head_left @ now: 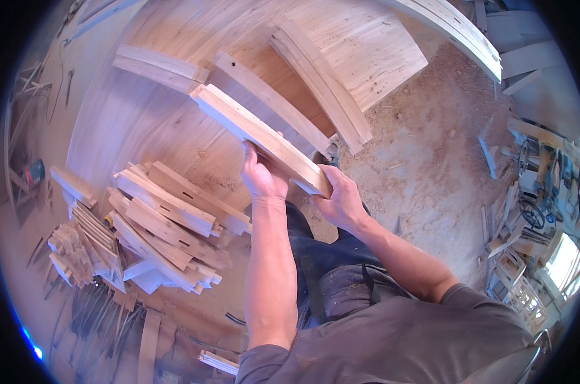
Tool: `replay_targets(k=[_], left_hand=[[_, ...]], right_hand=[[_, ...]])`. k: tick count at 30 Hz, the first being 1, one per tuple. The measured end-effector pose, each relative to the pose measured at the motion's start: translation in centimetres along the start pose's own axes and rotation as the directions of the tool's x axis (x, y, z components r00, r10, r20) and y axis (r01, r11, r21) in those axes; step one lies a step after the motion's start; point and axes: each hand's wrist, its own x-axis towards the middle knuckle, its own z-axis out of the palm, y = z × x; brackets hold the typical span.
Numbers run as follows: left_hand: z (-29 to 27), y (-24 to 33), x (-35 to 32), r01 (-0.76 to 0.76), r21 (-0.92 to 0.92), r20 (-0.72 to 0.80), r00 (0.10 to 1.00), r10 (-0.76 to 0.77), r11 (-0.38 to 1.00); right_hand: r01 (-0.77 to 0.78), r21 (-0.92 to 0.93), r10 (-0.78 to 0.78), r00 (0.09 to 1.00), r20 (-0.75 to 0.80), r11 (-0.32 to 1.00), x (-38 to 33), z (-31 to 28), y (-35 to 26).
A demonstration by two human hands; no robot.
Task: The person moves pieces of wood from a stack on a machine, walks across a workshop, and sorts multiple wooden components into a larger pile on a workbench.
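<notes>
A pale wooden rail (pixel 264 141) with a stepped tenon at its far left end is held up in front of me, slanting from upper left to lower right. My left hand (pixel 264 175) is closed under its middle, with the fingertips partly hidden behind the wood. At the near right end, my right hand (pixel 343 197) grips the rail with the thumb along its side. Just beyond lies a longer board (pixel 270 102) with a small dark hole near its far end. Past that rests a grooved wooden piece (pixel 322 86), roughly parallel to it.
Large wooden panels (pixel 379 45) lie under these pieces. Stacked mortised rails (pixel 168 208) stand at the left, beside bundled strips (pixel 98 237). Sawdust covers the floor (pixel 424 147) on the right. Machinery with handwheels (pixel 532 214) and wood frames stand at the far right.
</notes>
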Motion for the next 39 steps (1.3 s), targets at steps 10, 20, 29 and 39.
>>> replay_targets(k=[10, 20, 29, 39], left_hand=[[6.4, -4.9, 0.6, 0.088, 0.095, 0.081, 0.992, -0.096, 0.992], [4.9, -8.1, 3.9, 0.002, 0.96, -0.125, 0.898, 0.423, 0.279], [3.1, -9.4, 5.4, 0.15, 0.989, -0.138, 0.881, 0.452, 0.011], [-0.5, -5.9, 2.6, 0.046, 0.751, -0.069, 0.998, 0.009, 0.659]], right_hand=[[-0.24, 0.166, 0.235, 0.971, 0.048, 0.956, 2.9, -6.0, 1.0], [-0.189, -0.245, 0.075, 0.909, -0.41, 0.951, 14.4, -13.1, 10.6], [0.141, -0.457, -0.369, 0.808, -0.46, 0.878, 12.5, -11.2, 7.9], [-0.121, 0.215, 0.149, 0.982, -0.119, 0.969, 5.8, -1.0, 5.3]])
